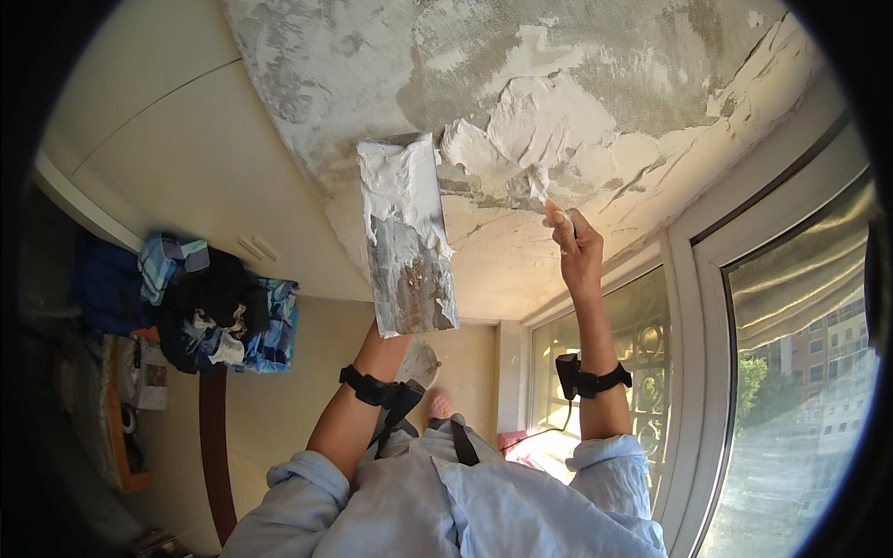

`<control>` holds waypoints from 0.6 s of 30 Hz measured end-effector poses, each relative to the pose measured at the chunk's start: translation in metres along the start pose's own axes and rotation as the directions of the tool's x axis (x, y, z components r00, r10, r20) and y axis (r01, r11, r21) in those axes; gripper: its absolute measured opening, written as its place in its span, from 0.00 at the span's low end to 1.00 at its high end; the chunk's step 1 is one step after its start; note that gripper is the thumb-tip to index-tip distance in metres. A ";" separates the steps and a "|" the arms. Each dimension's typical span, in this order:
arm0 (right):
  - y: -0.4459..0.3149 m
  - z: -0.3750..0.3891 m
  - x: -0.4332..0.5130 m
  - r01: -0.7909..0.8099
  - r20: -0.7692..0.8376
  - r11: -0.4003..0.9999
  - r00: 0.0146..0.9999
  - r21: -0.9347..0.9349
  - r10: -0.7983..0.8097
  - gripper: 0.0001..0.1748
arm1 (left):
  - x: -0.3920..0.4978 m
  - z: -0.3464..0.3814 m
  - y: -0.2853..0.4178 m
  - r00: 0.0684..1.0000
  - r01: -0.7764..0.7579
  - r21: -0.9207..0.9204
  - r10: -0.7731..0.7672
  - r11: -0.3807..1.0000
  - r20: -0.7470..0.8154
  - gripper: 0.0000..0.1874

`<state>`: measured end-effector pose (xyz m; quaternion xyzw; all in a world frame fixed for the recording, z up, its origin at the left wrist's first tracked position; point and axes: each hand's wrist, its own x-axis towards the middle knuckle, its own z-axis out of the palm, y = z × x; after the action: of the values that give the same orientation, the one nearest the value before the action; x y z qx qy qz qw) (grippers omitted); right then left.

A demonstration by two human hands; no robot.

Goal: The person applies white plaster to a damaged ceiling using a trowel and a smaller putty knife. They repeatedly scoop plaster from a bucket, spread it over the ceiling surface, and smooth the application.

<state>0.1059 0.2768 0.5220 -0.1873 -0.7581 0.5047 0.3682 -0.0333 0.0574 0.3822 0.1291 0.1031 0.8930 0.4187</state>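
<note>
A long steel plastering trowel is held up by my left hand, which is hidden behind its blade; just the wrist shows below. White putty lies thick on the blade's upper half, while the lower half is bare, smeared metal. In my right hand is a small putty knife, coated in putty, its edge against the plastered surface overhead. A thick, ridged patch of wet putty spreads above the knife. Around it the surface is patchy grey and white.
To the right runs a white-framed window, with a metal grille behind the glass lower down. Pale cabinet doors stand left. Folded clothes are piled below them. A pink shoe and a putty-smeared container show below.
</note>
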 end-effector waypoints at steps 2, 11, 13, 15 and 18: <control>-0.024 0.038 0.013 0.150 0.056 0.987 0.988 -0.056 -0.147 0.18 | -0.004 -0.024 -0.002 0.983 -0.016 0.054 0.026 0.998 -0.183 0.26; 0.054 0.069 0.012 -0.068 -0.149 0.968 0.988 -0.242 0.032 0.25 | 0.014 -0.101 0.009 0.993 0.053 -0.316 -0.084 0.947 -0.085 0.26; 0.068 0.035 0.000 -0.175 -0.157 0.945 0.978 -0.278 0.135 0.23 | 0.008 -0.096 0.000 0.983 0.034 -0.338 -0.093 0.941 -0.160 0.27; 0.069 0.002 -0.010 -0.152 -0.158 0.943 0.981 -0.295 0.108 0.20 | 0.002 -0.090 -0.005 0.976 0.045 -0.351 -0.116 0.935 -0.183 0.28; 0.064 -0.010 -0.011 0.022 -0.029 0.957 0.999 -0.289 -0.032 0.18 | -0.004 -0.083 -0.004 0.982 0.064 -0.268 -0.108 0.961 -0.153 0.29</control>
<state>0.1148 0.3029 0.4627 -0.2371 -0.8198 0.3802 0.3565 -0.0543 0.0509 0.3022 -0.0069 0.0245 0.8872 0.4606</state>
